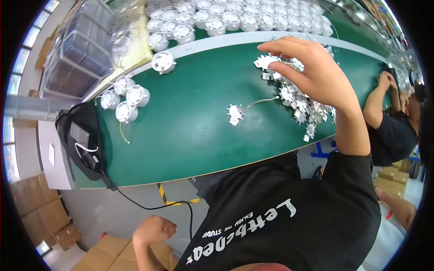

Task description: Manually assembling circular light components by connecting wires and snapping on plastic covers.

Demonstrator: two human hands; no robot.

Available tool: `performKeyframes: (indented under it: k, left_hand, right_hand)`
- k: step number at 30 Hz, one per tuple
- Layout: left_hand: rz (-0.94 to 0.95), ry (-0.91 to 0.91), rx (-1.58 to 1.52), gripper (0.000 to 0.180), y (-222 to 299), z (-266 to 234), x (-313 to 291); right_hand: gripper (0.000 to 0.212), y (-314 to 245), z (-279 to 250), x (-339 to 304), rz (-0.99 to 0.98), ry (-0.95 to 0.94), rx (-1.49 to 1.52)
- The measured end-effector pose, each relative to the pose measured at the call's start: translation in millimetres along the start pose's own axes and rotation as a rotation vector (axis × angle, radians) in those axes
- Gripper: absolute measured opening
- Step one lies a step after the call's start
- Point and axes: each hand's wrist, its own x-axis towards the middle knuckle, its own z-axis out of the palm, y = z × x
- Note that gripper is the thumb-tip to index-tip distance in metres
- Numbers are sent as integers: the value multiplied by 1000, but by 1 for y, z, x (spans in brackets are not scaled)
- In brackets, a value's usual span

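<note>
My right hand [312, 67] hovers over a heap of small silvery star-shaped parts [296, 101] with white connectors. Its thumb and fingers are apart, and some of those parts show in the gap below them; I see nothing gripped. One star-shaped part [234, 114] lies away from the heap on the green tabletop [190, 117], its thin wire reaching toward the pile. Off the table's front edge, low in the view, my left hand [154, 229] hangs with curled fingers and nothing showing in it. Near it runs a black cable [190, 208].
White round housings [128, 112] stand grouped at the left, another [163, 62] alone behind. Many more [215, 27] fill the far side beyond a pale rail [217, 44]. A black bag [83, 140] holding a device sits at the left end. A co-worker [391, 131] is at right.
</note>
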Motion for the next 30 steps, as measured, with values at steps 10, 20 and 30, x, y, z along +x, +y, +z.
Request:
performKeyframes:
  k: [10, 20, 30]
  left_hand:
    - [902, 958, 172, 29, 144, -114, 85]
    - [426, 1722, 709, 53, 155, -212, 127]
    - [658, 1339, 409, 49, 178, -244, 136]
  right_hand:
    - [34, -37, 45, -34, -73, -30, 31]
    - [40, -39, 109, -50, -59, -24, -161]
    - [27, -19, 132, -54, 74, 134, -256]
